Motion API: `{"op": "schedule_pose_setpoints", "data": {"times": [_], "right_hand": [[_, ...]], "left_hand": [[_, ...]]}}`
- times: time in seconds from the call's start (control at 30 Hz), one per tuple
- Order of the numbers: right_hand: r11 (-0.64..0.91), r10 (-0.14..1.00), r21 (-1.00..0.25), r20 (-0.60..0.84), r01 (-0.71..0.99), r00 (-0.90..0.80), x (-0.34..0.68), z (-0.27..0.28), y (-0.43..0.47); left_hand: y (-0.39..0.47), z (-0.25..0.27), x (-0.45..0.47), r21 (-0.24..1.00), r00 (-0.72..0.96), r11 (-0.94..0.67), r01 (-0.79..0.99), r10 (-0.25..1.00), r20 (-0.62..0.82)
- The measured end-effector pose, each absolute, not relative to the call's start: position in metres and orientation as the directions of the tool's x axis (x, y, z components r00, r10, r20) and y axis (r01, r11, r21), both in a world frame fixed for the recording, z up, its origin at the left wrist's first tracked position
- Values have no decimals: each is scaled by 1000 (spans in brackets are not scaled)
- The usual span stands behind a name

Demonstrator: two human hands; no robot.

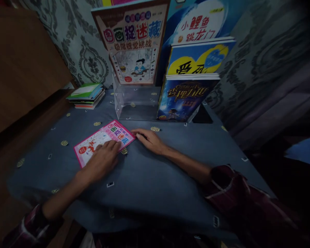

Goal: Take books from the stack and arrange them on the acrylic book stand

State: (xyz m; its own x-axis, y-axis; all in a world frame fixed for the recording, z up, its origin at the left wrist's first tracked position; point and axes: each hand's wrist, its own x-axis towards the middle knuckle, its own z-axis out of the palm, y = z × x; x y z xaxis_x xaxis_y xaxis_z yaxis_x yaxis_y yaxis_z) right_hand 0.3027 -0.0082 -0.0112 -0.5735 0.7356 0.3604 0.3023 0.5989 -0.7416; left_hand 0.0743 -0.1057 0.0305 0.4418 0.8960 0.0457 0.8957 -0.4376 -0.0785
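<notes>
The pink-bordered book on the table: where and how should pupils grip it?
Probably best pinched at its right-hand corner, coming from the right, thumb above, fingers beneath: the pink-bordered book is thin and lies flat on the table, so an edge suits. The right hand is at that corner; the left hand rests on the book.

Left of the frame's centre, a booklet [104,135] lies flat on the table [150,193], with the left hand [104,156] on its near edge and the right hand [151,142] on the table at its right corner. Behind it to the left sits a stack of books [86,95], and at upper centre a stand [138,100] rises before the wall [80,44]. It holds a tall book [134,44] on its left, and on its right a front book [184,98], a middle book [198,62] and a rear book [201,20], one behind another.
</notes>
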Motion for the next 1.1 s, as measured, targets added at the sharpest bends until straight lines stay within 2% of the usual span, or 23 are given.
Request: {"op": "schedule_pose_setpoints", "data": {"times": [0.1, 0.17, 0.33, 0.53, 0.77, 1.1], "right_hand": [[588, 676, -790, 362, 174, -642, 295, -9, -19], [559, 669, -820, 359, 123, -651, 293, -9, -21], [505, 671, -860, 340, 71, -659, 294, -10, -13], [498, 670, -862, 313, 95, -673, 291, -9, -8], [487, 675, -870, 321, 75, -665, 293, -10, -9], [485, 678, -871, 322, 73, -661, 292, -10, -10]], "left_hand": [[-109, 41, 66, -155, 378, -376, 914, 926, -18], [-105, 43, 70, -189, 355, -350, 917, 935, -13], [-91, 30, 82, -216, 401, -371, 903, 909, 114], [-91, 12, 76, -229, 514, -463, 856, 806, 294], [-92, 12, 76, -183, 493, -458, 870, 806, 326], [-92, 16, 77, -91, 438, -430, 898, 858, 267]]}}
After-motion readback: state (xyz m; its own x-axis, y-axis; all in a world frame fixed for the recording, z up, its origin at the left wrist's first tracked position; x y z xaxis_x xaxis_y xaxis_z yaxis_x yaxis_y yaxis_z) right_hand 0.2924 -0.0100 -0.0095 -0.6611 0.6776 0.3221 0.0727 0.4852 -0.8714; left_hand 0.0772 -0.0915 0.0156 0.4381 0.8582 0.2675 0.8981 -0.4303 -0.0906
